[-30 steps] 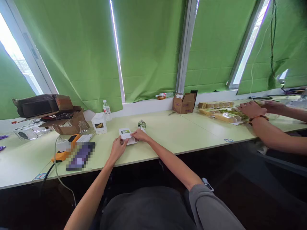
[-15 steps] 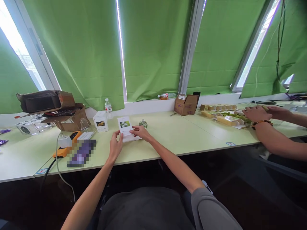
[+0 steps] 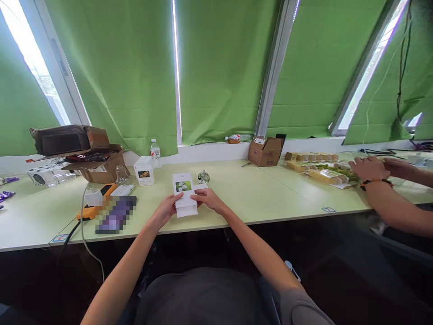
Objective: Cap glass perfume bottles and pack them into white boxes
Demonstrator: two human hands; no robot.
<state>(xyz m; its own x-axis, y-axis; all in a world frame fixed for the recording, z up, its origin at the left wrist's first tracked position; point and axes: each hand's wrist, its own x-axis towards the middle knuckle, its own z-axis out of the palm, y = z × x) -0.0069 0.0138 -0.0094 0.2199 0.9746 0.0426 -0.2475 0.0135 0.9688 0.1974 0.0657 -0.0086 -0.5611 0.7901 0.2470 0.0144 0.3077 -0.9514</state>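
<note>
OK so you've got the white flower-print carton (image 3: 183,194) in both hands right in front of you, near the front edge of the pale table (image 3: 243,198); your left hand (image 3: 167,209) is pinching its left edge, thumb on the printed face; your right hand (image 3: 210,199) has its fingers curled onto the right edge; so that's 2 hands gripping 1 carton, printed panel up, the end nearest you looking unfolded with a loose white flap; can't tell if the carton's underside touches the table.

Just beyond it sits a round glass bottle (image 3: 203,175), near your right hand but not held; a white bit pokes out between them, and I can't tell if it's part of the carton; the boxed-up white carton with a yellow picture (image 3: 145,172) stands upright off to the left; a co-worker's hands (image 3: 370,169) are busy well away on the right.

My read: the step in hand is shaping or working the carton's end; the next move probably calls for steadying the body with your left hand while your right thumb and fingers handle that flap; go easy, thin card like that looks quick to crease.
</note>
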